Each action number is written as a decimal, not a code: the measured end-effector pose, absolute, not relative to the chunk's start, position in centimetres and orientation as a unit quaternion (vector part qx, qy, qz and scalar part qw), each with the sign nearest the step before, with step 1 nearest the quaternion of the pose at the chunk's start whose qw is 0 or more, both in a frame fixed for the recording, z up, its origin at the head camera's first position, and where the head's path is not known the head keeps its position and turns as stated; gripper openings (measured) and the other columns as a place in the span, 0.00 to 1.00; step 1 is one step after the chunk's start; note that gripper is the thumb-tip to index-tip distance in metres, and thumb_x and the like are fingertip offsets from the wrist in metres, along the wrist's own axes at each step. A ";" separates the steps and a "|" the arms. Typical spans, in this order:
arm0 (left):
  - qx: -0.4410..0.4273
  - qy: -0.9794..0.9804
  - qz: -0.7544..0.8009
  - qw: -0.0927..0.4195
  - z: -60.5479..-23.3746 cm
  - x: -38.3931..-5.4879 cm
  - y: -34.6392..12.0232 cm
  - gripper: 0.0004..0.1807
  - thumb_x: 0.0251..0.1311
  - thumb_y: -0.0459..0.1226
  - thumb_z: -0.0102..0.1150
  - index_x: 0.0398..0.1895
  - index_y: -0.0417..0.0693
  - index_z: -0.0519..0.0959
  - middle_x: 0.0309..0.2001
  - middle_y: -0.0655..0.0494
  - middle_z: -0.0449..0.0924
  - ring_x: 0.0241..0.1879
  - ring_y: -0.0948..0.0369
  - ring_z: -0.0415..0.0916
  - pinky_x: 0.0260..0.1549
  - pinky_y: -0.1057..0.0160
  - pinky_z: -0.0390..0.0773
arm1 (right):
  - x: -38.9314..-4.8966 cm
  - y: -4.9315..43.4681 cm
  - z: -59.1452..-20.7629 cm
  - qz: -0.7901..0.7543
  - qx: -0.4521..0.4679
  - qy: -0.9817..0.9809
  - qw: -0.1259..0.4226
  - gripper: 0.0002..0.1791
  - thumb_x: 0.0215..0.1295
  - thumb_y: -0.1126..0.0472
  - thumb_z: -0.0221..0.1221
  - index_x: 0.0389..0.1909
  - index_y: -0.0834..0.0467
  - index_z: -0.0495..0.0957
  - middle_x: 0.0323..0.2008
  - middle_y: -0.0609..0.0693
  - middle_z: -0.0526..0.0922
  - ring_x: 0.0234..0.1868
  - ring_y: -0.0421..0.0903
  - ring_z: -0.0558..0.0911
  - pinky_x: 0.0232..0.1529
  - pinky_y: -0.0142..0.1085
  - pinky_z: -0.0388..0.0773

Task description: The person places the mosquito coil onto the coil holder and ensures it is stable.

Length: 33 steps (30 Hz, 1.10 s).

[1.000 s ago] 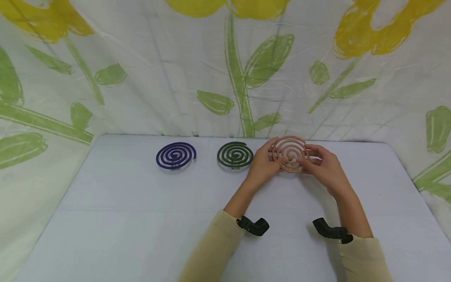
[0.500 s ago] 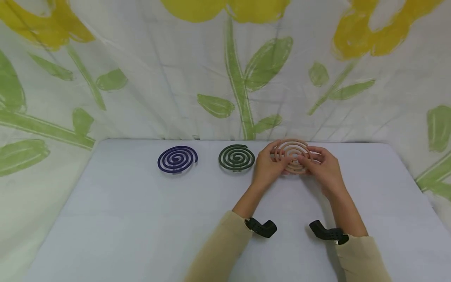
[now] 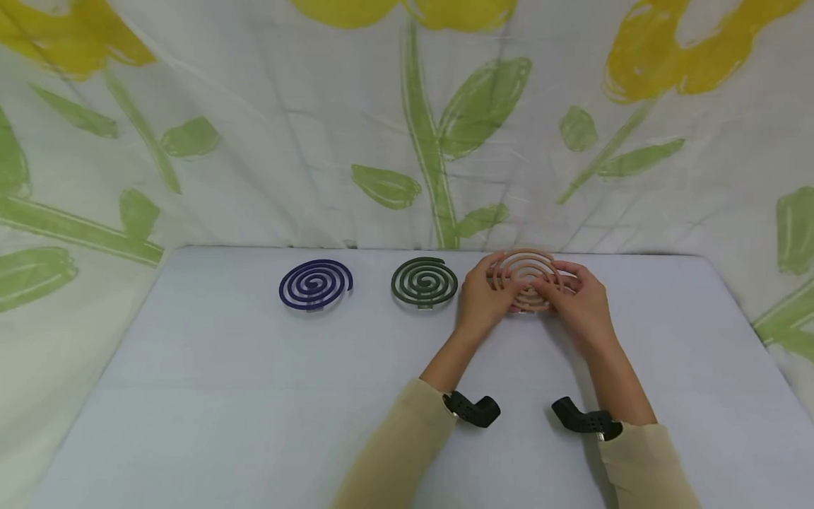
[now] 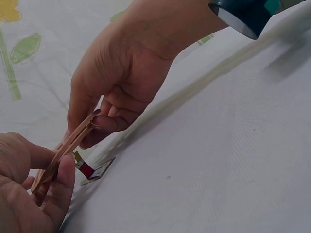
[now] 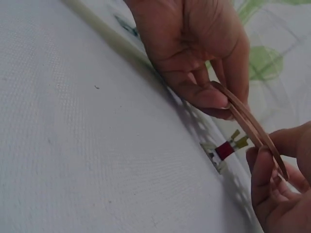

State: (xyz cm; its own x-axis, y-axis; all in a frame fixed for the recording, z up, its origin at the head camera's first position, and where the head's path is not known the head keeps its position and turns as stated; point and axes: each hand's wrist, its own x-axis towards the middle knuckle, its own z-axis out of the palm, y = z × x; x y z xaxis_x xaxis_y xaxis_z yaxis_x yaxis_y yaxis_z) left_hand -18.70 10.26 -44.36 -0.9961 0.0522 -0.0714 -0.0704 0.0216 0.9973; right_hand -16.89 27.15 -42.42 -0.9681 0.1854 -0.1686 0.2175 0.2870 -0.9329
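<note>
A brown mosquito coil (image 3: pixel 526 267) is held between both hands at the back right of the table. My left hand (image 3: pixel 482 297) pinches its left side, thumb on the upper face near the centre. From the other side my right hand (image 3: pixel 581 298) does the same, its fingers under the coil. Seen edge-on in the right wrist view, the coil (image 5: pixel 243 113) tilts over a small metal stand (image 5: pixel 225 150) with a red patch. The stand's upright prongs come close to the coil's underside. Fingers hide part of the coil's middle.
To the left of the hands, a green mosquito coil (image 3: pixel 424 281) rests on a small stand, and farther left is a blue one (image 3: pixel 315 284), also raised. A flower-patterned cloth (image 3: pixel 305 141) hangs behind the white table (image 3: pixel 254 403).
Over the last second the left hand has shifted slightly right and its thumb sits nearer the coil's centre. The right forearm has drawn a little to the left. The coil stays about where it was.
</note>
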 end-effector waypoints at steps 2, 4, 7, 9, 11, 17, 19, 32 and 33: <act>-0.006 0.726 0.686 0.037 -44.4 -18.6 10.1 0.33 0.62 0.34 0.74 0.72 0.48 0.76 0.47 0.43 0.85 0.18 0.64 0.82 0.20 0.66 0.87 | -16.9 26.9 -42.6 -0.582 0.130 0.802 0.014 0.37 0.70 0.54 0.70 0.73 0.62 0.67 0.37 0.29 0.81 0.33 0.27 0.80 0.30 0.25 0.82; -0.004 0.737 0.675 0.028 -44.5 -18.6 10.1 0.33 0.61 0.34 0.75 0.71 0.48 0.77 0.45 0.44 0.87 0.19 0.64 0.83 0.19 0.71 0.83 | -16.8 26.9 -42.9 -0.581 0.133 0.803 0.014 0.36 0.70 0.54 0.70 0.73 0.62 0.68 0.36 0.29 0.81 0.33 0.27 0.80 0.30 0.24 0.81; -0.002 0.740 0.672 0.027 -44.6 -18.4 10.2 0.33 0.61 0.34 0.74 0.71 0.47 0.77 0.44 0.44 0.87 0.19 0.67 0.80 0.19 0.72 0.82 | -16.7 27.1 -43.2 -0.579 0.137 0.803 0.017 0.37 0.70 0.54 0.70 0.74 0.62 0.67 0.36 0.28 0.81 0.33 0.27 0.80 0.30 0.24 0.81; -0.001 0.730 0.682 0.033 -44.6 -18.3 10.3 0.33 0.61 0.33 0.74 0.71 0.46 0.77 0.43 0.44 0.86 0.18 0.68 0.78 0.17 0.71 0.83 | -16.6 27.2 -43.3 -0.577 0.138 0.805 0.021 0.37 0.70 0.54 0.69 0.74 0.62 0.67 0.36 0.28 0.81 0.33 0.27 0.80 0.31 0.25 0.82; -0.002 0.728 0.684 0.037 -44.6 -18.2 10.4 0.33 0.61 0.33 0.73 0.71 0.46 0.77 0.42 0.45 0.86 0.16 0.68 0.77 0.16 0.70 0.83 | -16.5 27.3 -43.4 -0.577 0.139 0.805 0.024 0.38 0.71 0.54 0.69 0.75 0.62 0.66 0.36 0.27 0.81 0.32 0.27 0.80 0.30 0.25 0.82; -0.001 0.731 0.682 0.029 -44.5 -18.5 10.2 0.33 0.61 0.33 0.74 0.71 0.46 0.77 0.44 0.42 0.86 0.17 0.61 0.83 0.16 0.68 0.84 | -16.9 27.2 -43.3 -0.581 0.129 0.803 0.022 0.37 0.71 0.54 0.69 0.75 0.62 0.66 0.38 0.28 0.81 0.33 0.27 0.80 0.31 0.25 0.83; -0.005 0.723 0.690 0.035 -44.5 -18.6 10.2 0.33 0.61 0.32 0.73 0.71 0.46 0.76 0.45 0.42 0.86 0.17 0.59 0.83 0.16 0.67 0.85 | -17.0 27.1 -43.2 -0.576 0.126 0.808 0.022 0.37 0.71 0.54 0.68 0.75 0.62 0.66 0.38 0.27 0.80 0.34 0.26 0.80 0.31 0.25 0.83; -0.009 0.735 0.677 0.035 -44.1 -18.5 10.1 0.33 0.60 0.33 0.74 0.70 0.46 0.77 0.43 0.44 0.86 0.17 0.64 0.81 0.16 0.69 0.83 | -17.0 27.1 -43.2 -0.567 0.128 0.813 0.017 0.37 0.72 0.55 0.68 0.76 0.62 0.66 0.37 0.28 0.80 0.31 0.28 0.80 0.31 0.25 0.83; -0.009 0.734 0.678 0.036 -44.1 -18.6 10.0 0.33 0.60 0.33 0.74 0.70 0.46 0.77 0.43 0.44 0.86 0.17 0.64 0.80 0.16 0.69 0.83 | -17.0 27.1 -43.3 -0.567 0.129 0.813 0.017 0.37 0.72 0.55 0.68 0.76 0.62 0.66 0.37 0.28 0.80 0.32 0.27 0.80 0.31 0.25 0.83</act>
